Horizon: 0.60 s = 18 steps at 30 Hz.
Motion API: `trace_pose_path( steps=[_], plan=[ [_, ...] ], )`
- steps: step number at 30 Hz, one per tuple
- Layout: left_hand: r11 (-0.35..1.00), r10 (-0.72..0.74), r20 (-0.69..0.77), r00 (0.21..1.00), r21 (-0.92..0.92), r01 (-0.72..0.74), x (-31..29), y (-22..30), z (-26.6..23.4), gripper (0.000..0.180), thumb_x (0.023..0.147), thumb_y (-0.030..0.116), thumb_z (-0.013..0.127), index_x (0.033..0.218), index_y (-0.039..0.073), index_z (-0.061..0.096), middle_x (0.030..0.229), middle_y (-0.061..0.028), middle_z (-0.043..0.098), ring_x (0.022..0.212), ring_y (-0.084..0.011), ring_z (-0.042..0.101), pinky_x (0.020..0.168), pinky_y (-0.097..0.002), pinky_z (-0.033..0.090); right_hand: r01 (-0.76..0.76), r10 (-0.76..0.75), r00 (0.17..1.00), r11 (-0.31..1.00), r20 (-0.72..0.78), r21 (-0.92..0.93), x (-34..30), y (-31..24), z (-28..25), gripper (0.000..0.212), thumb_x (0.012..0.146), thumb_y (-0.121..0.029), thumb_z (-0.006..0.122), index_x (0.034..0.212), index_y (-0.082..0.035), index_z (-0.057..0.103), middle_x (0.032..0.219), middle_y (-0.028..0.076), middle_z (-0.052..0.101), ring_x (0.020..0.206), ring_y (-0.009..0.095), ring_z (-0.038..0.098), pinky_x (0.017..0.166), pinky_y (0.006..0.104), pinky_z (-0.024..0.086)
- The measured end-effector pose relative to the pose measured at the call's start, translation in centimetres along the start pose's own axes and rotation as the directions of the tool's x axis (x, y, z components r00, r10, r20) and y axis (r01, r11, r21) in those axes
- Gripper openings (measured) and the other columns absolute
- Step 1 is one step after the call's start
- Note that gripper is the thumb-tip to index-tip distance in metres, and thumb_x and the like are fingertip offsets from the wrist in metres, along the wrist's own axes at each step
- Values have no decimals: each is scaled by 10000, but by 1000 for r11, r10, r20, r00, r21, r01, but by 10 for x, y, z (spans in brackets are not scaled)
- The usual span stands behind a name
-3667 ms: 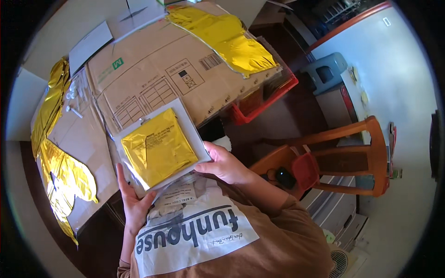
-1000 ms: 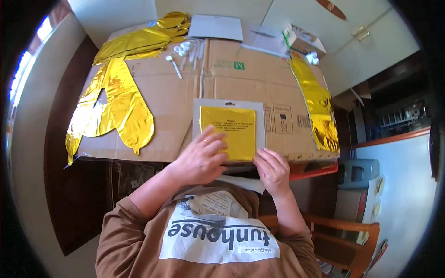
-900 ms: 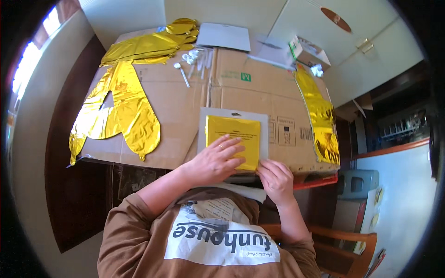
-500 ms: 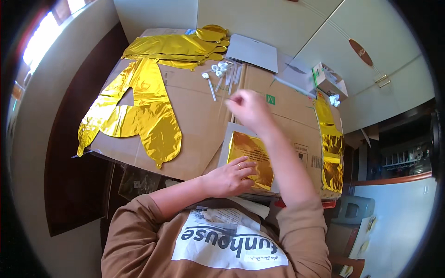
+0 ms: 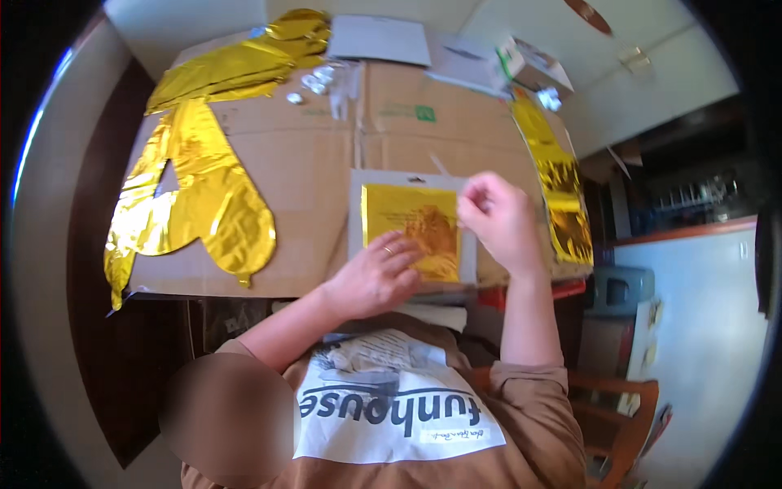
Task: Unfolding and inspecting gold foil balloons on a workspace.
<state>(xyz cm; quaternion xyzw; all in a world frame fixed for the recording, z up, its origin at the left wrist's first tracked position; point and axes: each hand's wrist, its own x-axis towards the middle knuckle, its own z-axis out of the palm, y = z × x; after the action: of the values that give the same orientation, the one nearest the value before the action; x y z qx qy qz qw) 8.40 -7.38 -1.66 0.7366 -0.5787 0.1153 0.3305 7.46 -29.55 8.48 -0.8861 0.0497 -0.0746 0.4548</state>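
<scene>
At five o'clock on the cardboard, the gold foil packet is covered by the left hand, fingers loosely spread; at three, the right hand is narrowed to a pinch, anything held cannot be told; light, slick, easily creased foil is likely; the stiffer-looking card border is best gripped, at twelve.

Your brown cardboard surface bears a square gold-foil packet under your left hand, an A-shaped gold-foil sheet leftward, and a gold-foil strip right of your right hand.
</scene>
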Motion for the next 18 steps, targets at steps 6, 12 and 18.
trace_pose_path(
  steps=[6,12,18],
  plan=[
    [998,-54,-32,998,18,55,1,9,-2,205,802,50,752,926,46,589,1157,-152,672,1168,-327,639,1013,-484,493,63,-68,998,967,-15,-247,-143,47,-41,142,785,2,727,863,-37,616,739,81,639,632,197,657,595,318,529],
    [1000,-13,-47,999,3,13,3,10,-1,224,815,31,755,972,33,596,1124,-146,666,1128,-332,650,1023,-484,508,283,-423,899,759,-113,-586,-158,55,6,203,745,-8,728,818,-71,549,735,76,548,679,274,580,653,398,489],
    [1000,5,-18,1000,30,-4,4,12,-2,225,808,43,766,965,40,605,1102,-134,660,1117,-324,650,1021,-485,508,149,-400,880,743,-255,-652,-131,73,39,185,784,-20,760,875,-66,606,743,101,615,680,280,623,620,397,521]
  ],
)
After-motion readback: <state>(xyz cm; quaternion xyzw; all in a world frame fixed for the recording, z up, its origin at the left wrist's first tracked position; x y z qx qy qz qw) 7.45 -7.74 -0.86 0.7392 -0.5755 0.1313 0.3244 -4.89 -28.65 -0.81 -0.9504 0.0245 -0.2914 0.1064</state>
